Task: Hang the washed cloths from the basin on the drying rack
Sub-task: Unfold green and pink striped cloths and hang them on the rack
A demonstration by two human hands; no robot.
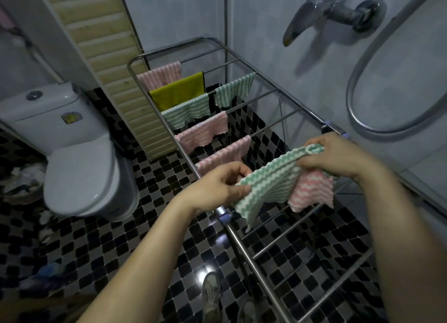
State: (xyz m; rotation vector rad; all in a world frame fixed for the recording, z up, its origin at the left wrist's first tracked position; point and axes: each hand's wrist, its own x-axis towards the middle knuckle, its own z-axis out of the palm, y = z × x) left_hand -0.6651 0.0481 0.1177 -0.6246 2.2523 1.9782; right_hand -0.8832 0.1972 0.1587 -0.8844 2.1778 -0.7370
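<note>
Bathroom, dim: checkered floor (116, 240), toilet (79, 167) well off beyond the left hand (217, 184), tap (326, 10) on the wall above the right hand (338, 155). Rack (238, 244) straight ahead of both hands, its far rails already carrying hung cloths (203, 134). Green cloth (268, 184) stretched between the hands, above the rails nearest them. Left hand pinching one corner between thumb and curled fingers. Right hand curled round the opposite corner, by the loop. Pink cloth (312, 189) hanging just below the right hand; hard to tell whether gripped too or merely draped on a rail. Basin out of view.

For a good hang, probably: keep the top edge taut, lower it across a free rail just beneath the knuckles, leave roughly equal lengths either side, then smooth flat. Avoid overlapping the pink cloth, for quicker drying.
</note>
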